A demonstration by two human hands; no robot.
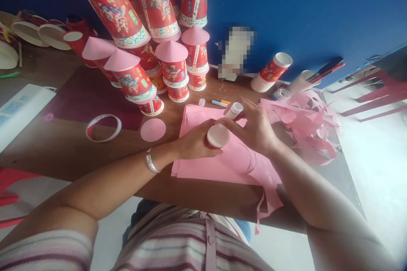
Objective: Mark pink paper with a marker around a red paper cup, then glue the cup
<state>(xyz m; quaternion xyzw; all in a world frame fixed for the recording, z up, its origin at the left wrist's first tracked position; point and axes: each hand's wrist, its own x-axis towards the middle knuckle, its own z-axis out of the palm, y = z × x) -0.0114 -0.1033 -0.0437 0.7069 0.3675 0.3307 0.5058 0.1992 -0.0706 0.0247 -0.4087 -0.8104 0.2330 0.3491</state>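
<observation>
A red paper cup [218, 136], its pale round end turned up toward me, is wrapped in the fingers of my left hand [195, 140]. My right hand [256, 125] pinches a white glue stick [234, 111] that leans over the cup's far rim; whether its tip touches the rim I cannot tell. Beneath both hands lie stacked pink paper sheets [197, 167] with curved cuts. A pink paper circle [153, 130] rests on the table left of my left hand. Beyond my hands is a small white cap [202, 102].
Stacked red paper cups with pink cone tops [173, 72] stand at the back left. Pink paper scraps [313, 125] heap at the right. A white-and-red paper ring [103, 128], power strip [23, 112], pen cup [300, 82] and upright cups [271, 72] surround the work area.
</observation>
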